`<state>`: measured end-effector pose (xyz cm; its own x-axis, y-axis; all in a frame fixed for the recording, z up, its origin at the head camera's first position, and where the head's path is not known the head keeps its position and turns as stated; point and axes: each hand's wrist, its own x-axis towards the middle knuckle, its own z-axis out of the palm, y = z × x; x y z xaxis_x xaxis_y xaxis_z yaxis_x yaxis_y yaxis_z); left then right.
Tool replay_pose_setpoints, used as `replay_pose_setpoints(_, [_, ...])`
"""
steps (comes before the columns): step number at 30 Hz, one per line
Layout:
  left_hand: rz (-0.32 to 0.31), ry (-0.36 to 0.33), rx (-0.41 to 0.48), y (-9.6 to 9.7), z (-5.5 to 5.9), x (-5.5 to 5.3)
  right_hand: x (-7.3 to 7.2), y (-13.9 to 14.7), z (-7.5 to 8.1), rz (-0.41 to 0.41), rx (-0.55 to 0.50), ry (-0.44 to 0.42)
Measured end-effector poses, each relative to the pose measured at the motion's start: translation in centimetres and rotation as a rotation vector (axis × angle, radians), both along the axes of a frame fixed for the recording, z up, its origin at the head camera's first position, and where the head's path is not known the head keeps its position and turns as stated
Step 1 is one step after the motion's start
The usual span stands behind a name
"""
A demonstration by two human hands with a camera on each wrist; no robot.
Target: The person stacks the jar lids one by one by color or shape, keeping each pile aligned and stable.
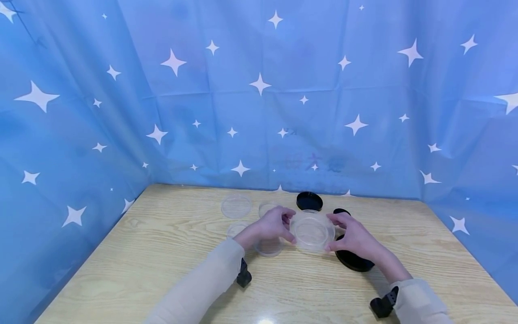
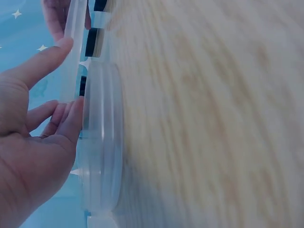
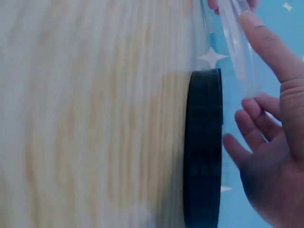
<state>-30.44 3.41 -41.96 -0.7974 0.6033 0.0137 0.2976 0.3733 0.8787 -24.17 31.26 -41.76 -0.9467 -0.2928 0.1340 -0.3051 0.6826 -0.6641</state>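
ok so the left hand (image 1: 275, 223) at 9 o'clock and the right hand (image 1: 356, 236) at 3 are both pinching a clear round lid (image 1: 311, 230) above the wooden table (image 1: 162, 245), big black lid (image 1: 355, 262) around its 4 o'clock.

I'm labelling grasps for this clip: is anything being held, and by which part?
A clear round disc: the left hand grips its rim on one side, the right hand on the opposite side.

Curtained-off workspace — blue star-print cloth (image 1: 226, 99) behind and both sides — wood-grain table (image 1: 154, 252).
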Motion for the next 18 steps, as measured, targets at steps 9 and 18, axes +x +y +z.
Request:
replay_pose_setpoints(9, [0.031,-0.043,0.126,-1.0,0.8,1.2,0.9,-0.5,1.0,-0.003,-0.019,0.044])
replay_pose_setpoints(18, [0.046,-0.089,0.197,-3.4,1.6,3.2,2.3,-2.2,2.1,0.031,-0.052,0.104])
